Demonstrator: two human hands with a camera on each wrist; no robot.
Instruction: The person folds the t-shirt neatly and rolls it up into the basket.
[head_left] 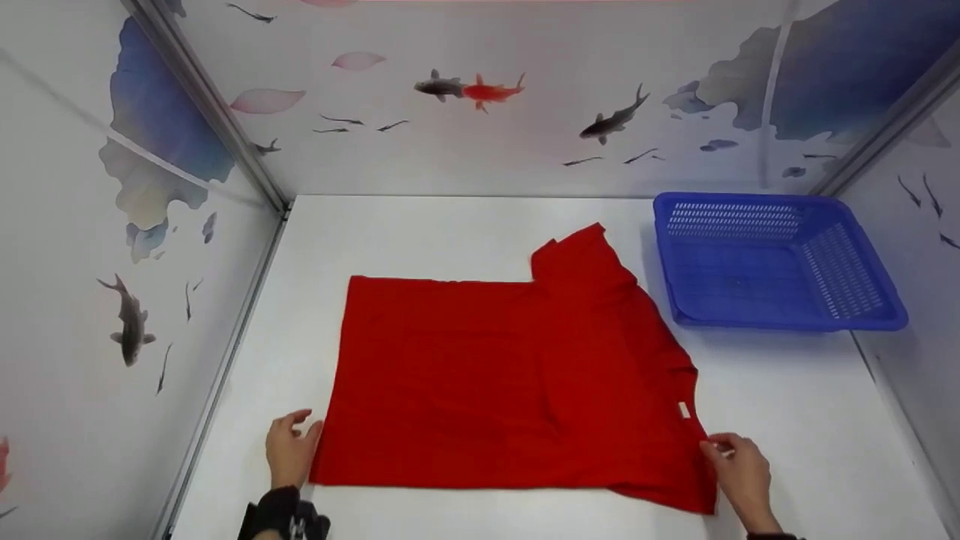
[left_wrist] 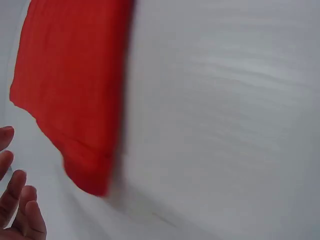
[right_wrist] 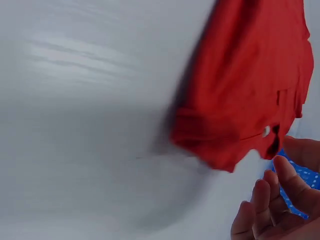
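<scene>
A red short-sleeved shirt (head_left: 480, 382) lies spread flat on the white table, its hem to the left and its neck to the right. One sleeve (head_left: 577, 251) points to the far side; the other is not seen sticking out. A small white label (head_left: 684, 410) shows at the neck. Beside the near hem corner, my left hand (head_left: 292, 448) has loosely bent fingers and holds nothing; in the left wrist view its fingers (left_wrist: 17, 202) are apart from the cloth. My right hand (head_left: 741, 472) pinches the shirt's edge near the neck between thumb and forefinger.
A blue perforated plastic basket (head_left: 750, 319) stands at the back right of the table (head_left: 450, 236), with nothing seen inside. White panels printed with fish and leaves (head_left: 487, 150) enclose the left, back and right sides.
</scene>
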